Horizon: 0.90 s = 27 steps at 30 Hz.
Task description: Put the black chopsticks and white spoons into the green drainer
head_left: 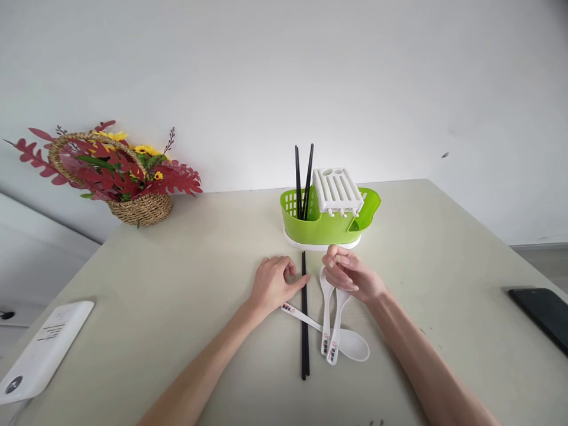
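My left hand (pixel 275 284) lies on the table with curled fingers, its fingertips touching a pair of black chopsticks (pixel 305 331) that lie flat, pointing away from me. My right hand (pixel 350 274) hovers over the bowls of white plastic spoons (pixel 331 331), fingers loosely bent together; I cannot make out anything held in it. A third white spoon (pixel 350 343) lies crosswise under the chopsticks. Behind the hands stands a green cutlery drainer (pixel 331 228) on a white base, with two black chopsticks (pixel 303 177) upright in it and a white slotted insert (pixel 337 189).
A wicker basket with red leaves and sunflowers (pixel 119 171) sits at the table's far left corner. A white device (pixel 42 349) lies at the left edge. A black phone (pixel 544 313) rests at the right edge. A white wall backs the beige table (pixel 199 266).
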### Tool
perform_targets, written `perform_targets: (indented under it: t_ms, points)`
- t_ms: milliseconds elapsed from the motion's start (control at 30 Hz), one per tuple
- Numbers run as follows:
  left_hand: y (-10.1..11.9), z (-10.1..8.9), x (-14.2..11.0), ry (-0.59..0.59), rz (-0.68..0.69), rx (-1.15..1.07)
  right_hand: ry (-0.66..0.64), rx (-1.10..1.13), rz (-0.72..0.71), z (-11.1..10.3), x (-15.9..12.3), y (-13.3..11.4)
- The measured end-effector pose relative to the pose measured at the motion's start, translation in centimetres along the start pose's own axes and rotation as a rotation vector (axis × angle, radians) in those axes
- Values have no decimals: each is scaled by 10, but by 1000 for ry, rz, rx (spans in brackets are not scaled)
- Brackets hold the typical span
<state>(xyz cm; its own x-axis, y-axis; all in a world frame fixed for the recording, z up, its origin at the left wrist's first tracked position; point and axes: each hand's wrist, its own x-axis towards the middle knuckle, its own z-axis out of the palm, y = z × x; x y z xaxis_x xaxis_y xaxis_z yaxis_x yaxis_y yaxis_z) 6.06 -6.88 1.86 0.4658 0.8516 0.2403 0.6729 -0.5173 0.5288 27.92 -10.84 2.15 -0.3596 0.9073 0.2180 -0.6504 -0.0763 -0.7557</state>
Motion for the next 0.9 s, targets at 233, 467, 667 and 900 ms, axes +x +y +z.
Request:
perform_targets:
  t_ms: [233, 467, 667, 900]
  points:
    - [-7, -2, 3, 36, -21, 29, 25, -58, 17, 1, -1, -1]
    - [-13, -6, -1, 47, -37, 20, 30, -72, 22, 1, -2, -2]
    - [-40, -17, 7, 148, -111, 151, 38, -83, 19, 0, -2, -2]
    - [-80, -39, 17, 277, -294, 299, 52, -90, 29, 0, -3, -2]
